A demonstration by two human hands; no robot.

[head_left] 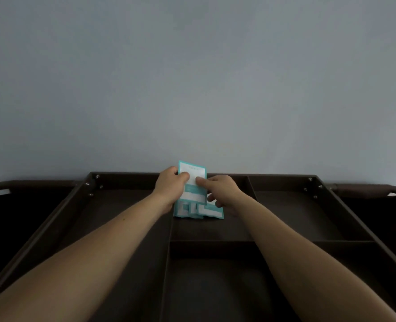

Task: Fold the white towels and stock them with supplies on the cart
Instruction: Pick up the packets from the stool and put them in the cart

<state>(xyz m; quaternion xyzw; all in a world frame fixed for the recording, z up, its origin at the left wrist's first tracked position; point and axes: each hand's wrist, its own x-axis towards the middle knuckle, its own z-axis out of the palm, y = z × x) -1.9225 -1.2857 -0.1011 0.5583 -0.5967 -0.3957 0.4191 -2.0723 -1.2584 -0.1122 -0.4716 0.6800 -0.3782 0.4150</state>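
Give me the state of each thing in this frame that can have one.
Teal and white packets: held upright in the far middle compartment, lower ends down inside it.
Left hand: gripping the packets.
Right hand: fingers on the packets.
Cart top tray: other compartments look bare; no towels visible.

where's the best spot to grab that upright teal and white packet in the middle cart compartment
Probably its top half, which stands free above the cart tray. Come from above, pinching the flat faces of the upright packet, as the left hand and right hand do now. More packets crowd its lower end.
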